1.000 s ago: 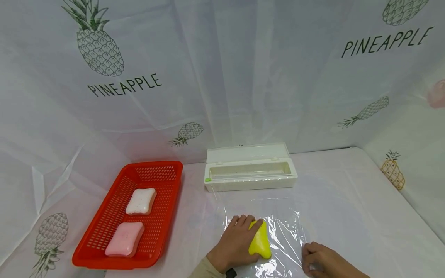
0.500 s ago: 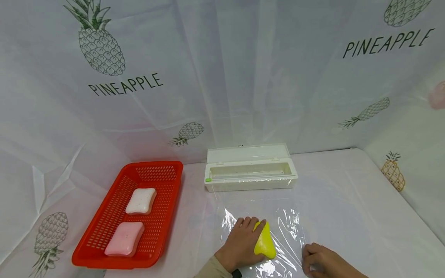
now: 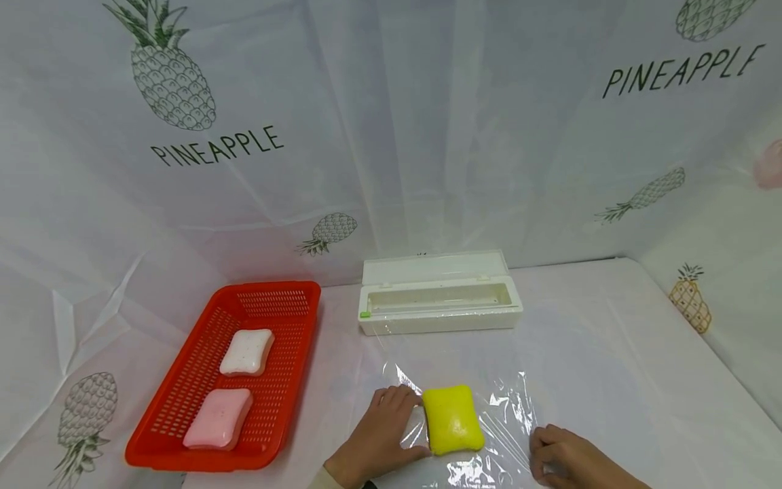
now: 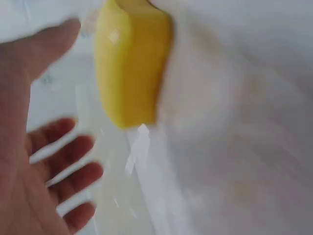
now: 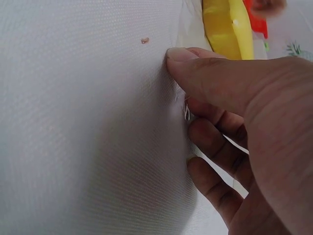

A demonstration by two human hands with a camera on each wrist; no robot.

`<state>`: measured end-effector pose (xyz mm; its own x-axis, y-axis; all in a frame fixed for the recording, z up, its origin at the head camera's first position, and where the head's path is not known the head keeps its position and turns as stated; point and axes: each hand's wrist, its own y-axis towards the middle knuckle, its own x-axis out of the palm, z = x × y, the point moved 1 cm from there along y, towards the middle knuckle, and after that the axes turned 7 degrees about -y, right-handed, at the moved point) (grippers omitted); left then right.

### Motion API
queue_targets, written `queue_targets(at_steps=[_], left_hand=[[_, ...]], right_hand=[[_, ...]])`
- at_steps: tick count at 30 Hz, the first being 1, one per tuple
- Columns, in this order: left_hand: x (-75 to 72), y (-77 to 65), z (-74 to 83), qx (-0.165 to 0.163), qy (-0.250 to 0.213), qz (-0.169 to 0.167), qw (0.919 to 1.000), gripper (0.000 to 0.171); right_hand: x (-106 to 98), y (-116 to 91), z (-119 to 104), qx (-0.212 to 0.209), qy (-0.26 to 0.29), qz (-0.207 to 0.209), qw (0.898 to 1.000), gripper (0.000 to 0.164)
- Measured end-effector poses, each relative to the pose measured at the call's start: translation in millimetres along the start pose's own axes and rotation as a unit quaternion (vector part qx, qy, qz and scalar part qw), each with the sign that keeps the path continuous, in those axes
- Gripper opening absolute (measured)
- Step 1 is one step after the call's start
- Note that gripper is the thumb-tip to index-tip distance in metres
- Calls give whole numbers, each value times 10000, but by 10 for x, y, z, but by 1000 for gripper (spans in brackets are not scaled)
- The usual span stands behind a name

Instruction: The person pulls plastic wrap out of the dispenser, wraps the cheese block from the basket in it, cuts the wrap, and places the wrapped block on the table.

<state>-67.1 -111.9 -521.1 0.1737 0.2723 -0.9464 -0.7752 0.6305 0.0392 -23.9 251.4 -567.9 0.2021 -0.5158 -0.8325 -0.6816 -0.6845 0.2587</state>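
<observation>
A yellow bar of soap (image 3: 453,419) with pinched-in sides lies on a sheet of clear cling film (image 3: 504,441) in the head view. Just left of it is my left hand (image 3: 381,435), fingers spread; the left wrist view shows a gap between these fingers and the soap (image 4: 129,63). At the film's right edge my right hand (image 3: 565,456) pinches the film between thumb and bent fingers, low on the table. In the right wrist view the thumb (image 5: 205,78) presses against the index finger, which it partly hides.
A white cling film box (image 3: 440,322) stands at the back, lid up, with the film stretching forward from it. At left, a red plastic basket (image 3: 293,380) holds a white soap (image 3: 247,352) and a pink soap (image 3: 218,418). Pineapple-printed cloth (image 3: 415,136) hangs behind.
My left hand has let go of the yellow soap and drawn back to the left. The soap now lies flat, fully in sight. My right hand has stayed at the film edge.
</observation>
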Motion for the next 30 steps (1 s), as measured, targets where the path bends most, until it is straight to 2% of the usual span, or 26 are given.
queue_targets(at_steps=[3,6,9,13,17,20,22,26,30], left_hand=[[1,-162,-123,-22,3,-593,9982,65],[17,-276,-177,-205,-80,-1304,9912,62],[65,-374,-206,-30,88,-1505,9886,56],[146,-482,-256,374,222,-1290,9907,41],[203,-527,-270,397,116,-1263,9911,28],[239,-544,-260,568,338,-1121,9915,22],[263,-553,-258,762,539,-907,9915,19],[308,-576,-271,1218,924,-254,9879,16],[317,-586,-304,1467,964,184,9843,14]], right_hand=[[-40,8,-20,92,36,-104,9999,37],[-74,13,-38,226,111,-220,9994,35],[-85,12,-47,302,162,-287,9990,34],[-70,7,-39,324,218,-333,9987,33],[-50,0,-39,321,202,-357,9986,33],[-33,-10,-34,131,77,-185,9997,35],[-26,-20,-29,-56,-22,23,10000,38],[-21,-28,-15,-388,-380,511,9972,44],[-63,-24,-4,-436,-458,730,9953,45]])
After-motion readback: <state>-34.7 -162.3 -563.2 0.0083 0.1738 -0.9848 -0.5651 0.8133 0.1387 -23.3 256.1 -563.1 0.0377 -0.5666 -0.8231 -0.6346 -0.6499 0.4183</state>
